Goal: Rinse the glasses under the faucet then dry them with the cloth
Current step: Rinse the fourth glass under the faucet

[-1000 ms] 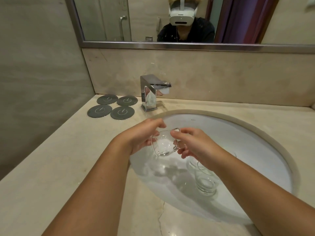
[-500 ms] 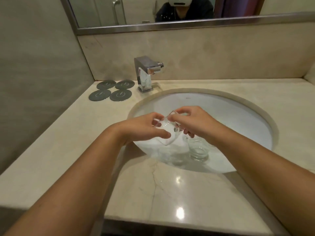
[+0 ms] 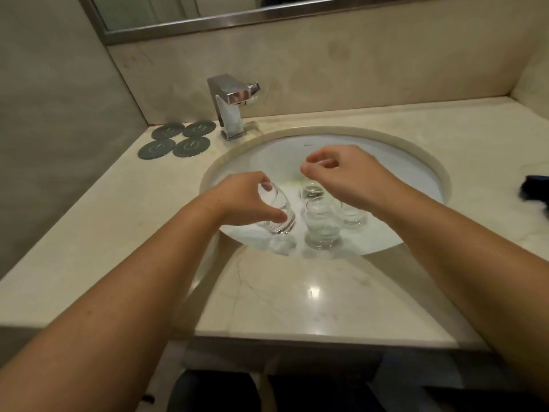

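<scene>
My left hand [image 3: 240, 200] grips a clear glass [image 3: 279, 215], tilted, over the near left part of the white sink basin [image 3: 267, 156]. My right hand [image 3: 347, 176] hovers above the basin with loosely curled fingers and holds nothing. Under it several clear glasses stand in the basin: a large one [image 3: 322, 227] in front, a small one [image 3: 312, 191] behind, another [image 3: 353, 217] to the right, partly hidden by my wrist. The chrome faucet [image 3: 231, 105] stands at the basin's back left; no water runs. A dark blue cloth [image 3: 534, 191] lies at the right edge.
Four grey round coasters [image 3: 178, 139] lie on the beige marble counter [image 3: 89, 233] left of the faucet. A wall closes the left side and a mirror [image 3: 178, 13] hangs above the backsplash.
My right hand let go of the glass and lifted away to the right; my left hand keeps the glass and lowered it. The view tilted down, showing more glasses and the cloth.
</scene>
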